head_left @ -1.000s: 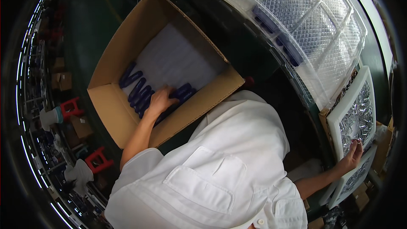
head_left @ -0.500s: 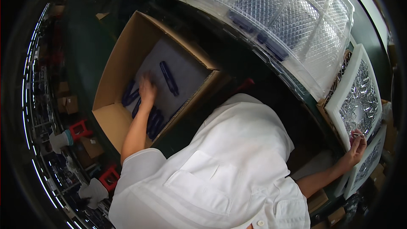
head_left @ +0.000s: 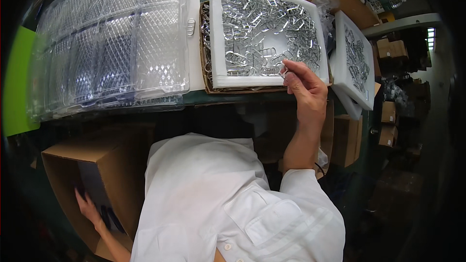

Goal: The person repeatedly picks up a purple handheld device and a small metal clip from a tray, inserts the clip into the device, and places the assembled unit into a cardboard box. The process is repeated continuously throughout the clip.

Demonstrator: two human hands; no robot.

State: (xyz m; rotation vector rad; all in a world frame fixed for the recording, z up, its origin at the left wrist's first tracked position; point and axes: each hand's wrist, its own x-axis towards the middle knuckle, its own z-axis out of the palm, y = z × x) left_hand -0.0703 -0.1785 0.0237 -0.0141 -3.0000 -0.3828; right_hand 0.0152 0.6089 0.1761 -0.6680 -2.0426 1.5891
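My right hand (head_left: 306, 87) is pinched shut on a small shiny metal clip (head_left: 283, 72), above the front edge of a white foam tray (head_left: 217, 43). Many similar bent-wire metal clips (head_left: 247, 14) lie heaped in that tray. Down at the lower left, my left hand (head_left: 89, 207) reaches into an open cardboard box (head_left: 73, 153). Its fingers look stretched out and apart, close to a dark blue tube-shaped piece that is dim in the shadow. More dark blue pieces (head_left: 112, 219) lie in the box beside my wrist.
Stacked clear plastic blister trays (head_left: 111, 34) cover the left of the bench, with a bright green sheet (head_left: 19, 82) beyond. One clip (head_left: 191, 26) lies beside them. A second foam tray of clips (head_left: 357, 58) leans at the right. Cardboard boxes (head_left: 347, 138) stand below.
My view has swung right, toward the clip tray. The right hand stays pinched by the tray's edge. My left hand remains inside the cardboard box, now lower left in view.
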